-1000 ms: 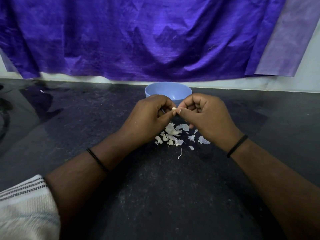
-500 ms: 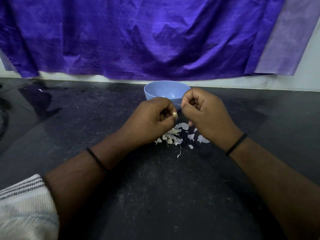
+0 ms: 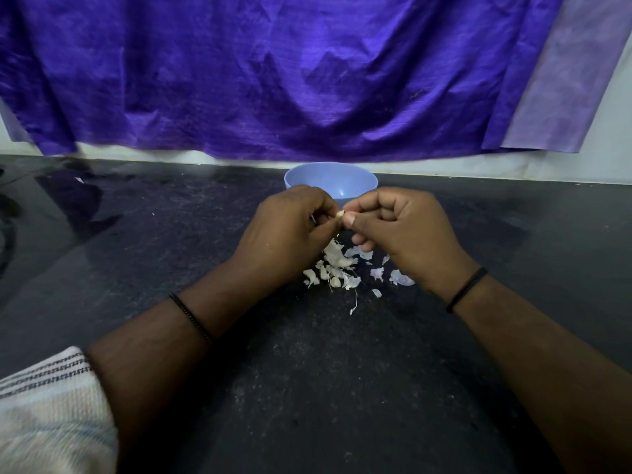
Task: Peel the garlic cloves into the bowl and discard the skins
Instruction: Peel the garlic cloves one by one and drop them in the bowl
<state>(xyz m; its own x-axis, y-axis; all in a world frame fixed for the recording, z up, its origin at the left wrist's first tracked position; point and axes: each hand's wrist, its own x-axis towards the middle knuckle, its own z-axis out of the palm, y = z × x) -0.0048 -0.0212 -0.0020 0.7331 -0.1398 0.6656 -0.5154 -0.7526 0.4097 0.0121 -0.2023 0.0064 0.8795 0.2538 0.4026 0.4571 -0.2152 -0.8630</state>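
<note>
Pale clove point(image 3: 339, 214) sits pinched between left hand point(image 3: 290, 234) and right hand point(image 3: 403, 230), held over the skins point(image 3: 337, 265) so peelings drop short of the bowl point(image 3: 307, 176).

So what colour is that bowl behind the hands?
The bowl is light blue, plain with no pattern, seen in the head view.

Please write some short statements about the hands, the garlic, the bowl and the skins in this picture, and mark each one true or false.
1. Both hands pinch one garlic clove between them. True.
2. The blue bowl stands nearer to the person than the hands. False: it stands behind the left hand and the right hand.
3. The garlic skins lie on the dark counter. True.
4. The cloth on the wall is red. False: it is purple.
</note>
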